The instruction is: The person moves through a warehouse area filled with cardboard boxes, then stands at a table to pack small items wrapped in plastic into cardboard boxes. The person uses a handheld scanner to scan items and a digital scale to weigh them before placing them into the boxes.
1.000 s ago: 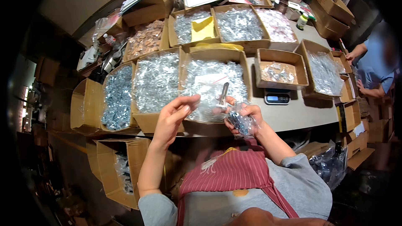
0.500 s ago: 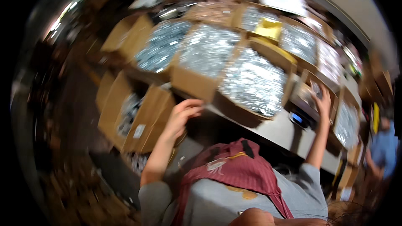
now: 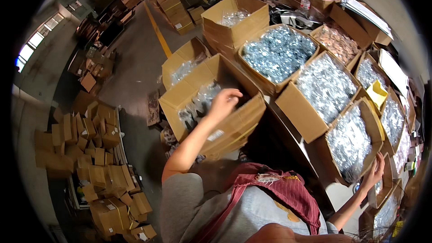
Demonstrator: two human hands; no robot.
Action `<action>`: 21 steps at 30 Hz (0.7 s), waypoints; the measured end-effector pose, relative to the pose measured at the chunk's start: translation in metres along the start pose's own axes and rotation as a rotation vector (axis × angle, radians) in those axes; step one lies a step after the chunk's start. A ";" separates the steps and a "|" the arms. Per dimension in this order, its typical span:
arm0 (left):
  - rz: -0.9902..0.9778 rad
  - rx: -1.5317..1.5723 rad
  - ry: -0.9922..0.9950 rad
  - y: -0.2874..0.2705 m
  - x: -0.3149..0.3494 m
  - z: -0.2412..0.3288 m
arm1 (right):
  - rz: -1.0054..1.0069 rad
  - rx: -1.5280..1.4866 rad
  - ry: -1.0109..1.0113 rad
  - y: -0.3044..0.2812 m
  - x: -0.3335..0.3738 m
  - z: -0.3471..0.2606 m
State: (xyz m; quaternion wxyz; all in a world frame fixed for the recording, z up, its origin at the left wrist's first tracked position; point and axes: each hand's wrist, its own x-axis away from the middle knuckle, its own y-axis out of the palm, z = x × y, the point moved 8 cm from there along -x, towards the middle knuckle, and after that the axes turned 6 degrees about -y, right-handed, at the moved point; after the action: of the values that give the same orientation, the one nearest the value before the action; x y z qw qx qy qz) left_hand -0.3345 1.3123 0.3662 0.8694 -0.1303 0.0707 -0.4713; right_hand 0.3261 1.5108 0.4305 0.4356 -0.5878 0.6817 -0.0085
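My left hand (image 3: pixel 223 104) is raised over an open cardboard box (image 3: pixel 231 129) holding clear plastic bags (image 3: pixel 201 101). Its fingers are loosely bent and nothing shows in them. My right hand (image 3: pixel 374 172) reaches to the right, fingers spread, at the near end of a carton (image 3: pixel 375 130) full of shiny bagged silver pieces (image 3: pixel 349 141). A smaller open box (image 3: pixel 383 188) is just beside that hand. I cannot tell whether the fingertips touch it.
More cartons stand along the table, with bluish silver pieces (image 3: pixel 280 53), silver packets (image 3: pixel 325 85) and copper-coloured pieces (image 3: pixel 336 42). A tall carton (image 3: pixel 236 22) is behind the left box. Piled boxes (image 3: pixel 105 175) lie on the floor at left, near a yellow floor line (image 3: pixel 156 29).
My view has swung to the left, bringing the floor and piled boxes into sight. My left hand is now over the open box. My right hand is still out beside the small box.
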 end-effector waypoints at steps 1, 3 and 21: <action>0.044 0.024 -0.039 -0.058 -0.037 -0.014 | 0.032 -0.158 0.022 0.052 0.007 -0.032; 0.180 0.061 -0.141 -0.133 -0.064 -0.039 | -0.102 -0.064 -0.029 0.116 0.007 -0.077; -0.491 -1.200 0.078 -0.048 -0.132 -0.148 | -0.300 0.766 -0.082 0.362 0.018 -0.197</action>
State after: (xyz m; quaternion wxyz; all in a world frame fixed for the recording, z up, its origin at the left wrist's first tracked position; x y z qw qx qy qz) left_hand -0.4814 1.3740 0.2386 0.5091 -0.5886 0.3216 -0.5394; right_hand -0.0792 1.5096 0.3526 0.6438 -0.4758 0.5179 -0.3015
